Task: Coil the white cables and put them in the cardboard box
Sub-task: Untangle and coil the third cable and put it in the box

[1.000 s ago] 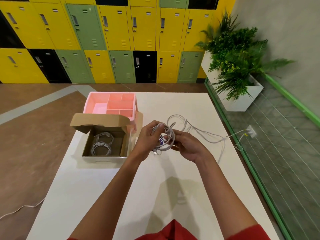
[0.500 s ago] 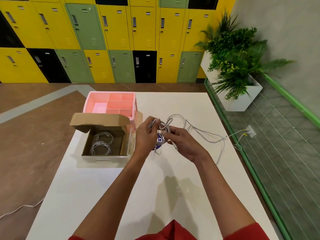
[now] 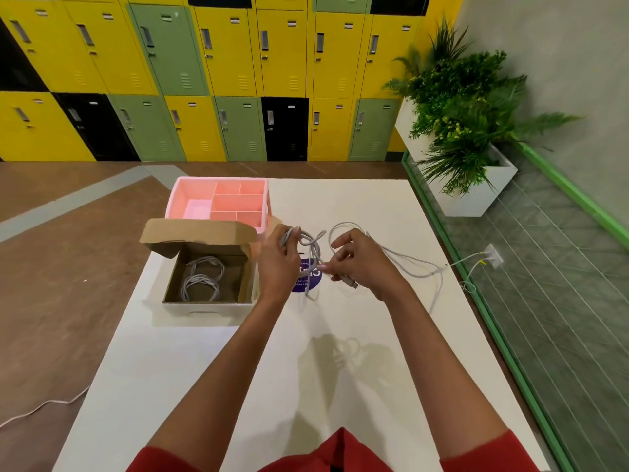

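Since a second ago the hands have drawn apart: then they were pressed together round one tight bundle, and now a gap between them uncovers a purple round sticker (image 3: pixel 308 276) on the table (image 3: pixel 340 386). The left hand (image 3: pixel 279 264) holds a bunch of loops of the white cable (image 3: pixel 311 247) in closed fingers at its far edge. The right hand (image 3: pixel 364 264) pinches a strand between thumb and forefinger, its other fingers spread loosely, and a plug end (image 3: pixel 350 282) sticks out beneath it. From the right hand the cable trails right across the table in long loose loops toward the right edge.

The cardboard box (image 3: pixel 207 306) sits just left of the left hand, lid flap raised at its far side, with two coiled cables (image 3: pixel 202 277) lying inside. Behind it, touching or nearly so, stands a pink divided organiser (image 3: pixel 177 202); the flap covers its near edge.

The sticker's lettering is half hidden by cable and fingers and cannot be read. How the loops cross between the hands is hard to make out. Another cable (image 3: pixel 41 407) on the floor at the left is cut off by the frame.
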`<action>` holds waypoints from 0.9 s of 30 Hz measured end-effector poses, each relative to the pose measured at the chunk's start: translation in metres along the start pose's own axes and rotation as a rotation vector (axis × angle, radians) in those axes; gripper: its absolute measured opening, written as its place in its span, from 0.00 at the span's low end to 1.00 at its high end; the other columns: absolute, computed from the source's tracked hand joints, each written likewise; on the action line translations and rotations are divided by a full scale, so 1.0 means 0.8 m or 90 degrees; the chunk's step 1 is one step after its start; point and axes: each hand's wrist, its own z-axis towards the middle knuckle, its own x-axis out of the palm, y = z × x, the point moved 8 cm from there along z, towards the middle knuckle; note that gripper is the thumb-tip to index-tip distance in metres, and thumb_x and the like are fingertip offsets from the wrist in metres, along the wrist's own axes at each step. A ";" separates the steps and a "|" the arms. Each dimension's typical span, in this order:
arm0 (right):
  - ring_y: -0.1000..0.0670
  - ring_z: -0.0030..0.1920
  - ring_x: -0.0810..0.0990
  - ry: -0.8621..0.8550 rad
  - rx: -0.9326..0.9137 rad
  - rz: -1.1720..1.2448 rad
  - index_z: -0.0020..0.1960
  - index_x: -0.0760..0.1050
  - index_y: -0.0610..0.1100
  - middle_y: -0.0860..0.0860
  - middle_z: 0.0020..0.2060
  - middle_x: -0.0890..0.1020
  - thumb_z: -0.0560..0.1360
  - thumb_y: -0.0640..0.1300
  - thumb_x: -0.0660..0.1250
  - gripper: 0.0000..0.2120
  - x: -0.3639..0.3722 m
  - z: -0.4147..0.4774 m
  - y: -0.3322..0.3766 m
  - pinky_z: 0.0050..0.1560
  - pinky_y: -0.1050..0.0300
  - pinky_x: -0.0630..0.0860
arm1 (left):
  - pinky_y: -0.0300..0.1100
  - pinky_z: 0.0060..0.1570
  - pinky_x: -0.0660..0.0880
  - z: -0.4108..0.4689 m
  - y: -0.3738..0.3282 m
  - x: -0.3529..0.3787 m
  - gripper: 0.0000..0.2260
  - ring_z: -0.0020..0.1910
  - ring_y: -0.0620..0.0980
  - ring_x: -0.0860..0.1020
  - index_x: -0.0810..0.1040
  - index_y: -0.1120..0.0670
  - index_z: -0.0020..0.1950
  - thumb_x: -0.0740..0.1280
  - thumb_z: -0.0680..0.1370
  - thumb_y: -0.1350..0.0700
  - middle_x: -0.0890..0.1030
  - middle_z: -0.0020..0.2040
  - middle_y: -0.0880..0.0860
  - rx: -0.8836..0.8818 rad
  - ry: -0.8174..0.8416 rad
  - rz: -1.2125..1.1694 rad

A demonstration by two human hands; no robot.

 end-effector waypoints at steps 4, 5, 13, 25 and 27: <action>0.57 0.22 0.74 0.112 0.009 0.005 0.58 0.69 0.37 0.47 0.35 0.78 0.70 0.35 0.74 0.21 0.013 -0.006 -0.002 0.39 0.51 0.72 | 0.35 0.33 0.67 0.009 0.009 -0.006 0.10 0.34 0.46 0.73 0.79 0.60 0.49 0.63 0.80 0.54 0.78 0.39 0.52 -0.008 -0.021 0.005; 0.57 0.22 0.74 0.140 0.002 -0.003 0.59 0.69 0.37 0.46 0.36 0.77 0.71 0.35 0.73 0.20 0.017 -0.009 -0.001 0.37 0.54 0.73 | 0.34 0.32 0.67 0.012 0.011 -0.009 0.10 0.33 0.45 0.72 0.79 0.60 0.48 0.63 0.80 0.54 0.78 0.38 0.53 -0.011 -0.030 0.006; 0.54 0.40 0.75 0.227 -0.087 -0.089 0.57 0.81 0.40 0.51 0.36 0.79 0.75 0.36 0.68 0.10 0.011 -0.016 0.004 0.43 0.63 0.71 | 0.28 0.34 0.69 0.022 0.033 -0.021 0.08 0.35 0.40 0.75 0.80 0.58 0.50 0.63 0.81 0.56 0.79 0.41 0.52 -0.076 -0.041 -0.033; 0.51 0.38 0.78 0.168 -0.045 0.010 0.46 0.75 0.40 0.44 0.41 0.78 0.79 0.30 0.59 0.09 -0.017 0.004 -0.031 0.41 0.64 0.78 | 0.32 0.29 0.71 0.015 0.036 0.014 0.12 0.31 0.43 0.74 0.76 0.58 0.61 0.64 0.79 0.55 0.77 0.43 0.47 -0.174 0.245 -0.348; 0.52 0.39 0.80 0.173 -0.040 0.054 0.46 0.75 0.38 0.44 0.41 0.78 0.79 0.30 0.59 0.09 -0.016 0.003 -0.032 0.44 0.63 0.79 | 0.36 0.31 0.75 0.014 0.036 0.018 0.16 0.39 0.44 0.79 0.76 0.58 0.60 0.70 0.74 0.56 0.79 0.47 0.45 -0.166 0.276 -0.356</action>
